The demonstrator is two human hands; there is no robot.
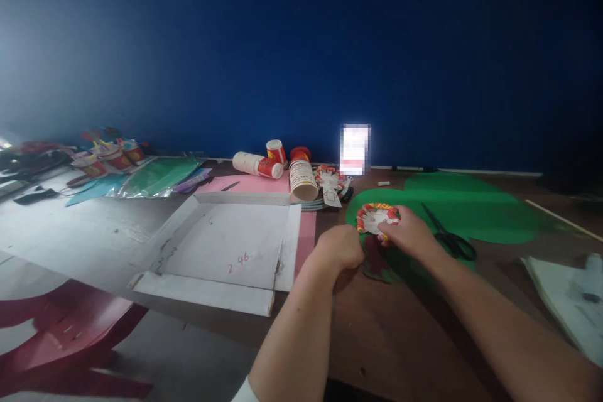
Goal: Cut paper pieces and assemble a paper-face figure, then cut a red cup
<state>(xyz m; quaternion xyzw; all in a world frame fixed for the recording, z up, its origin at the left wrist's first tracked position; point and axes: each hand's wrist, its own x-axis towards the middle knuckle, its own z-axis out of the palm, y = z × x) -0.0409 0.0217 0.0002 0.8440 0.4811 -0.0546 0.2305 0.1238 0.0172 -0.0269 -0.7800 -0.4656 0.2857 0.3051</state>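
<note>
My right hand [402, 229] grips the right side of a round, flower-like paper piece [374, 218] with a red and yellow rim and a white middle. Just left of it, my left hand [343, 248] is closed; what its fingers hold, if anything, is hidden. Beneath both the paper piece and my right hand lies a green paper sheet [391, 196] with rounded edges. A dark red paper piece [375, 257] shows below the flower-like piece. Black-handled scissors [455, 244] rest on the green paper to the right.
A shallow white box lid [226, 239] lies left, over pink paper [249, 184]. Behind are stacked paper cups [303, 180] and another cut-cup flower [330, 182]. A stick [563, 220] and white papers [560, 295] lie right; a red chair [70, 320] stands lower left.
</note>
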